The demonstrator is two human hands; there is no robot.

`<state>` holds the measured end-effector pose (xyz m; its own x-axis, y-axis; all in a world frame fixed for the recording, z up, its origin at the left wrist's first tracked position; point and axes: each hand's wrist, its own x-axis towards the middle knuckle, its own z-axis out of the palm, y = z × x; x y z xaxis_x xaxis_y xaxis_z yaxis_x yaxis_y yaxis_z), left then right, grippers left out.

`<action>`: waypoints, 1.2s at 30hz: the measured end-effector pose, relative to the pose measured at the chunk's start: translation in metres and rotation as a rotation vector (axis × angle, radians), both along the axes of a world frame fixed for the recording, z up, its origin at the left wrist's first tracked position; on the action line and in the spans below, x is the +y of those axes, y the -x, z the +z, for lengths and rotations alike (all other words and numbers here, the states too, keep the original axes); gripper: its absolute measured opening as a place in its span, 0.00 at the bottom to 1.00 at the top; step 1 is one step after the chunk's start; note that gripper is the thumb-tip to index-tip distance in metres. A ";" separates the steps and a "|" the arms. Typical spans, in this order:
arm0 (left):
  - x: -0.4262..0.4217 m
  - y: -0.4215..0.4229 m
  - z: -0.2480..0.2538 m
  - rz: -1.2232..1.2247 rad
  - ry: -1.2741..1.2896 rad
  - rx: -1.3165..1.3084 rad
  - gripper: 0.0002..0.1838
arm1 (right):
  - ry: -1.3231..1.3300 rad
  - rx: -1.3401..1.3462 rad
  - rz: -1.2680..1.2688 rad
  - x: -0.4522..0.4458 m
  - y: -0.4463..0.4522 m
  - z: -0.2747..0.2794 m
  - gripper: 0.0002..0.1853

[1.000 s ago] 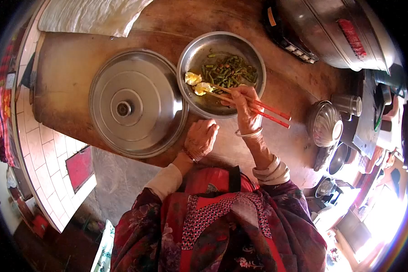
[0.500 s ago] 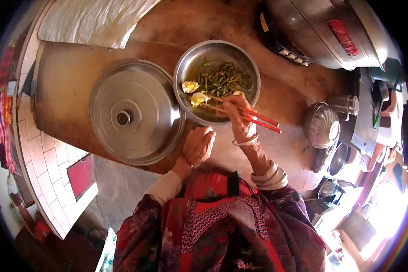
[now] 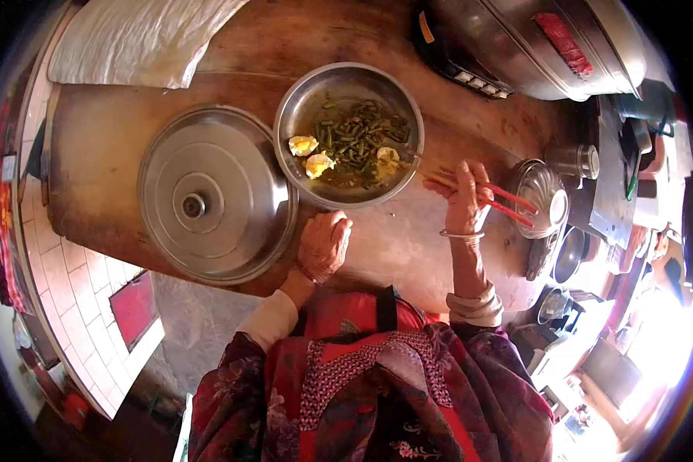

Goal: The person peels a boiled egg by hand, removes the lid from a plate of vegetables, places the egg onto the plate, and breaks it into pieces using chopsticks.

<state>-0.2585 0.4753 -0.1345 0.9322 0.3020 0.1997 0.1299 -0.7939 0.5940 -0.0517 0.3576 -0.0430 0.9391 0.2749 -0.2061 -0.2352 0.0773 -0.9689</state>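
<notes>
My right hand (image 3: 467, 202) grips a pair of red chopsticks (image 3: 512, 197) above the table, right of a metal bowl (image 3: 346, 78). Their tips point left, toward the rim, and I see no food between them. Cooked green beans (image 3: 354, 138) lie in the bowl. Two pieces of boiled egg (image 3: 303, 145) with yellow yolk are at its left side, and another egg piece (image 3: 388, 155) is at its right. My left hand (image 3: 325, 242) rests curled on the table just below the bowl, beside a large metal lid (image 3: 235, 181); nothing shows in its fingers.
A pale cloth (image 3: 142, 42) lies at the back left of the wooden table (image 3: 92, 165). A big metal pot (image 3: 493, 38) stands back right on a black appliance (image 3: 458, 65). Along the right side are an upturned fluted metal bowl (image 3: 543, 199) and a metal cup (image 3: 574, 162).
My right hand has drawn the chopsticks out of the bowl to the right, away from the left egg pieces. My left hand stays curled beside the lid. The whole view has shifted slightly.
</notes>
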 end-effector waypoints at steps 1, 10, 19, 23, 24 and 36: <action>0.000 0.000 -0.001 -0.003 -0.010 -0.006 0.10 | -0.006 0.040 0.024 0.000 0.001 -0.004 0.11; 0.002 -0.002 0.003 -0.005 -0.015 -0.035 0.09 | 0.018 -0.068 0.091 0.007 0.013 -0.020 0.12; 0.003 -0.004 0.005 -0.008 -0.018 -0.070 0.10 | -0.234 0.154 -0.020 -0.002 -0.004 -0.018 0.10; 0.004 -0.003 0.005 -0.029 0.003 -0.004 0.09 | -0.244 0.238 -0.056 0.002 -0.002 -0.013 0.09; 0.004 -0.003 0.005 -0.028 0.014 -0.018 0.09 | -0.308 0.263 -0.048 0.002 -0.003 -0.007 0.09; 0.002 -0.005 -0.001 0.027 0.088 0.039 0.09 | -0.849 0.279 0.422 0.009 0.023 0.132 0.18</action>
<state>-0.2532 0.4778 -0.1351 0.9302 0.3415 0.1346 0.1748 -0.7345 0.6557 -0.0746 0.3665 0.0893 0.6779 0.7350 0.0156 -0.6150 0.5785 -0.5358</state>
